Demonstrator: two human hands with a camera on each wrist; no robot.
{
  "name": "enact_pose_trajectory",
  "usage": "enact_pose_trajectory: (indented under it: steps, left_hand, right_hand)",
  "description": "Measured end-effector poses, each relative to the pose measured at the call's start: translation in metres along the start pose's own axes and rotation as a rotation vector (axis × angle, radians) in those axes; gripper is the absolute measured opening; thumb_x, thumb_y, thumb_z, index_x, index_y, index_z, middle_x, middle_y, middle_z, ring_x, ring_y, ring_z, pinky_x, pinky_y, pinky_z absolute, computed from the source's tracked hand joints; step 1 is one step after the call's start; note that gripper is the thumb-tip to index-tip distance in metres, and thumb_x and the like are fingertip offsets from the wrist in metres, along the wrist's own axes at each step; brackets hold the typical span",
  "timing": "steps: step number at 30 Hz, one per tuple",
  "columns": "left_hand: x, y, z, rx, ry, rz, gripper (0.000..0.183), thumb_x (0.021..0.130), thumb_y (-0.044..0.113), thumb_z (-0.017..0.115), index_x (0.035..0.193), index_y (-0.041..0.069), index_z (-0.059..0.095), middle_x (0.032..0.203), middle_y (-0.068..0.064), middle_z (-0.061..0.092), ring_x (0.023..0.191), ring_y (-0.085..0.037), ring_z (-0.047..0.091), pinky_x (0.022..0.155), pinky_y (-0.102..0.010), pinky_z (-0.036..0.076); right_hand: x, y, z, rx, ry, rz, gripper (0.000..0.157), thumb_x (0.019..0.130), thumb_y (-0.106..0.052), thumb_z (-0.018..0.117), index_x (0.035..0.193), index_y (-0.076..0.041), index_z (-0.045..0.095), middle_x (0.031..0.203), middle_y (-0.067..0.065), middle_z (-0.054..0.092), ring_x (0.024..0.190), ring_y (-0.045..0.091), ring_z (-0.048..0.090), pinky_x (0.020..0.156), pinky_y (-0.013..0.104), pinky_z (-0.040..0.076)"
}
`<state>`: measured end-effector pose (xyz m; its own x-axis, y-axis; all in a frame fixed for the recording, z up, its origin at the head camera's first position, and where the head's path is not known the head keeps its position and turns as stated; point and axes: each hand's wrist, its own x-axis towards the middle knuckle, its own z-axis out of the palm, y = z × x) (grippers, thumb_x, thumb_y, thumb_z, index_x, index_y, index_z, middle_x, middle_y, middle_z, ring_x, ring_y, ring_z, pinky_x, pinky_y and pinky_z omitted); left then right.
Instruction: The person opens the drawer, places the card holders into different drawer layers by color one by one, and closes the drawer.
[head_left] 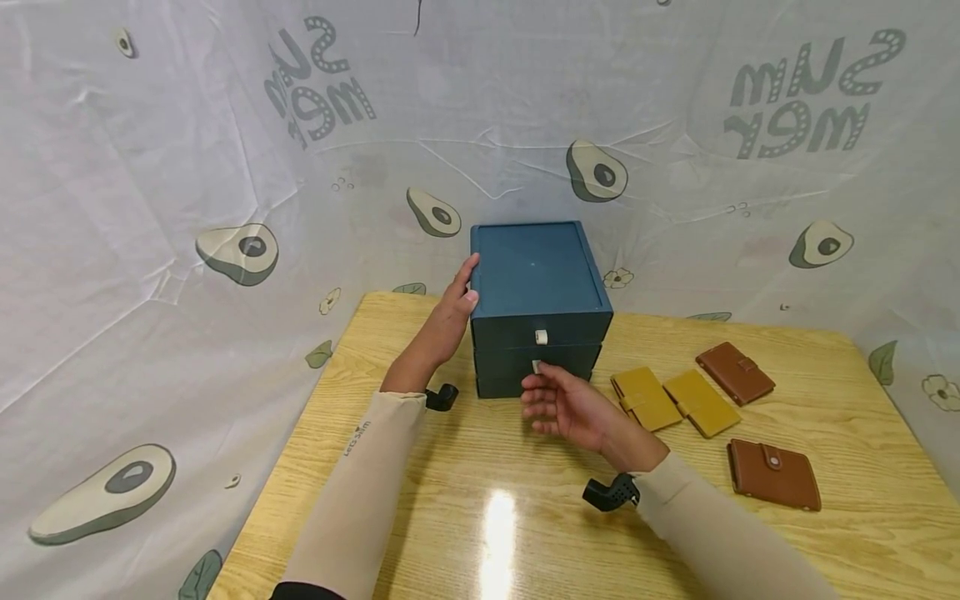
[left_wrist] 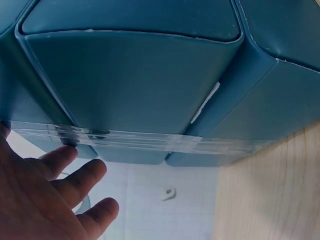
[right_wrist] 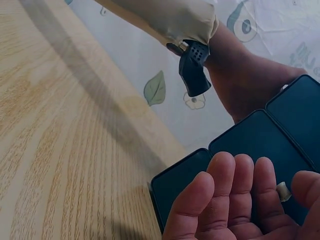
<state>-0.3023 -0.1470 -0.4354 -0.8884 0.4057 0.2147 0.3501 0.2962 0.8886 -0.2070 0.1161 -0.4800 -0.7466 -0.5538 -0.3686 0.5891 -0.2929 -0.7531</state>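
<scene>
A dark blue drawer box (head_left: 540,267) stands on the table near the curtain, its fronts flush. With fingers extended, my left hand (head_left: 442,325) rests against the box's left side; in the left wrist view that hand (left_wrist: 55,190) lies beside the blue panels (left_wrist: 135,80), which have clear tape across them. My right hand (head_left: 573,408) is at the lower drawer's pale pull tab (head_left: 536,366), thumb and index finger pinching it, the other fingers loosely curled. In the right wrist view the tab (right_wrist: 284,191) shows between thumb and index finger. Above it is the upper drawer's white tab (head_left: 542,337).
Right of the box lie two mustard yellow wallets or small notebooks (head_left: 647,398), side by side. Farther right are a brown strapped one (head_left: 735,372) and a brown snap wallet (head_left: 775,473). A printed avocado curtain (head_left: 480,100) hangs behind and beside the wooden table (head_left: 450,533).
</scene>
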Motion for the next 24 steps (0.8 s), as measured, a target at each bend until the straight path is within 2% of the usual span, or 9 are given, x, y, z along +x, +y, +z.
enact_pose_trajectory:
  steps: [12, 20, 24]
  left_hand:
    - [0.0007, -0.0016, -0.0009, 0.003, -0.007, -0.011, 0.068, 0.113, 0.051, 0.029, 0.176, 0.036, 0.006, 0.182, 0.002, 0.001, 0.168, -0.031, 0.005, 0.13, -0.066, 0.013]
    - [-0.0007, -0.0014, -0.0014, 0.003, -0.012, -0.014, 0.068, 0.113, 0.054, 0.028, 0.175, 0.037, 0.006, 0.182, 0.002, 0.002, 0.168, -0.032, 0.006, 0.129, -0.067, 0.014]
    - [-0.0019, -0.0002, -0.0014, -0.006, -0.013, 0.003, 0.072, 0.112, 0.061, 0.028, 0.176, 0.035, 0.006, 0.182, 0.0, 0.002, 0.168, -0.033, 0.006, 0.129, -0.068, 0.014]
  right_hand:
    - [0.0037, -0.0004, 0.0011, 0.006, 0.035, -0.011, 0.04, 0.116, -0.043, 0.05, 0.11, -0.013, 0.076, 0.095, -0.001, 0.077, 0.084, 0.014, 0.075, 0.078, 0.032, 0.061]
    - [0.005, 0.0035, 0.0014, 0.022, 0.06, -0.005, 0.038, 0.116, -0.044, 0.05, 0.11, -0.014, 0.073, 0.093, 0.0, 0.076, 0.082, 0.015, 0.076, 0.078, 0.033, 0.062]
    - [0.0018, 0.0061, 0.002, 0.027, 0.057, -0.007, 0.038, 0.116, -0.044, 0.05, 0.109, -0.015, 0.073, 0.092, 0.0, 0.076, 0.082, 0.015, 0.076, 0.077, 0.033, 0.062]
